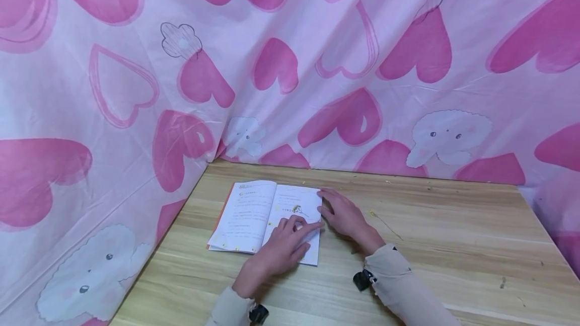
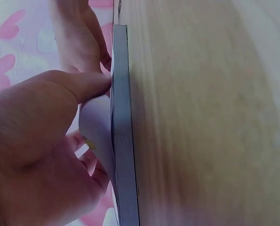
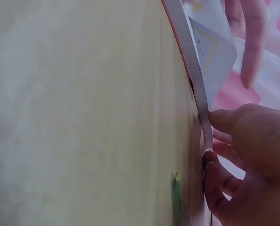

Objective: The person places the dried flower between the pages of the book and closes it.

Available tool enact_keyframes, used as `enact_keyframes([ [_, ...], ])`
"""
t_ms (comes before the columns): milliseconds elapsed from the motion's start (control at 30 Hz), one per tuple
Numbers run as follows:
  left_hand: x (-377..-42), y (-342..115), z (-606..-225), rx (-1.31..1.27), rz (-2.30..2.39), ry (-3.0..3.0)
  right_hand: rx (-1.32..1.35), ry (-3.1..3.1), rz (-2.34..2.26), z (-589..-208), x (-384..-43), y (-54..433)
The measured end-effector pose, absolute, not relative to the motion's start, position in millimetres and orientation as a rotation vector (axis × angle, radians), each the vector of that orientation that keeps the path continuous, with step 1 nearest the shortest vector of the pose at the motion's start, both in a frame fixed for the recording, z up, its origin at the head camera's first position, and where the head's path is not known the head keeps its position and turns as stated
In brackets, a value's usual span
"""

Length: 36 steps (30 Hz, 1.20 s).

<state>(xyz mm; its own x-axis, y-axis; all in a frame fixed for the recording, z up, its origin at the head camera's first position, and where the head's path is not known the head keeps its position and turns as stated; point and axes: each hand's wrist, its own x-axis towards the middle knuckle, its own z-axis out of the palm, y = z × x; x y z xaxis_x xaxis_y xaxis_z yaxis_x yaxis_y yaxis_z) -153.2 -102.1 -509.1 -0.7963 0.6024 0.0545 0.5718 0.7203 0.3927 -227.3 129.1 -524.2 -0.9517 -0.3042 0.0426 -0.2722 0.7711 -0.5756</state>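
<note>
An open book [image 1: 240, 215] with printed pages lies on the wooden table. My left hand [image 1: 281, 248] is over the lower part of the right-hand page, index finger stretched towards the outer edge. Beneath it a page [image 2: 96, 120] bulges up, and the left thumb [image 2: 95, 84] reaches the book's edge. My right hand [image 1: 346, 215] holds the book's right edge near the top corner, thumb [image 3: 222, 120] on the edge and fingertips [image 3: 210, 157] curled beside it. A small yellow flower sprig [image 1: 296, 209] lies on the right page, above my left hand.
Another thin-stemmed yellow flower [image 1: 382, 223] lies on the table [image 1: 453, 245], right of the book. Small yellow bits [image 1: 237, 249] dot the lower page edge. A pink heart-patterned cloth [image 1: 335, 64] hangs behind the table and along its left side.
</note>
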Motion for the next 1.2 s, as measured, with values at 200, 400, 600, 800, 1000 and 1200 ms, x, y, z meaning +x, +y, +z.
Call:
enact_keyframes([
  [200, -154, -101, -511, 1.041, 0.610, 2.918, -0.516, 2.914, -0.938, -525, -226, 130],
  [400, -153, -102, -509, 0.962, 0.679, 2.989, -0.553, 2.914, -0.975, -526, -225, 129],
  [600, -149, -108, -504, 0.805, 0.739, 3.041, -0.496, 2.913, -0.994, -527, -225, 128],
  [800, -145, -120, -497, 0.751, 0.820, 3.081, -0.524, 2.894, -0.962, -526, -223, 129],
  [1000, -142, -135, -483, 0.771, 0.893, 3.186, -0.594, 2.894, -0.950, -526, -222, 128],
  [1200, -143, -148, -474, 0.725, 0.929, 3.262, -0.628, 2.900, -0.941, -526, -222, 126],
])
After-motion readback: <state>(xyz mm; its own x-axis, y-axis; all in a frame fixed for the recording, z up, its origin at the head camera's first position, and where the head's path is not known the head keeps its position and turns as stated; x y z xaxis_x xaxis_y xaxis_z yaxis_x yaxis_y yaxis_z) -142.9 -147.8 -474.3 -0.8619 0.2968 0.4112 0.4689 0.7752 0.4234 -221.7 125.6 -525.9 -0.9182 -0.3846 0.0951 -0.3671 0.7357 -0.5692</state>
